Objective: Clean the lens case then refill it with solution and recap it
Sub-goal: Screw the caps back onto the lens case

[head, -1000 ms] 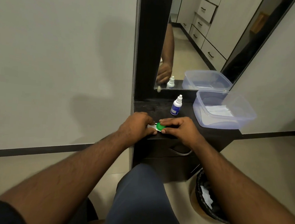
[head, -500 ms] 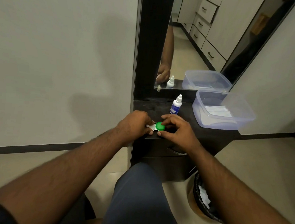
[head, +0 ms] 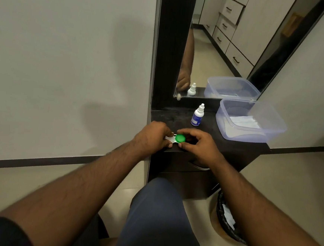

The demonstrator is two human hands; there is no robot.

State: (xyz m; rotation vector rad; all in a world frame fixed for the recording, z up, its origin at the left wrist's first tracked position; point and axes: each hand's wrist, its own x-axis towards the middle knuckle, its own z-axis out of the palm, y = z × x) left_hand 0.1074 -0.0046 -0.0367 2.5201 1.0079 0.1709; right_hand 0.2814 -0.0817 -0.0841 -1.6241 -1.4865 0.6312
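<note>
Green cap [head: 180, 138] pinched by right fingers [head: 190, 133]; left hand [head: 152, 135] apparently grips half-hidden case [head: 169, 139].

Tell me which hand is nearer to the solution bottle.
Right. The right hand lies just in front of the solution bottle; the left hand is farther to the bottle's left, holding the lens case.

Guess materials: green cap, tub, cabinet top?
Green cap: likely moulded plastic, with a uniform colour and soft sheen. Tub: translucent bluish plastic; the tissues show through its wall. Cabinet top: dark matte surface, probably laminate or wood; can't tell which.
</note>
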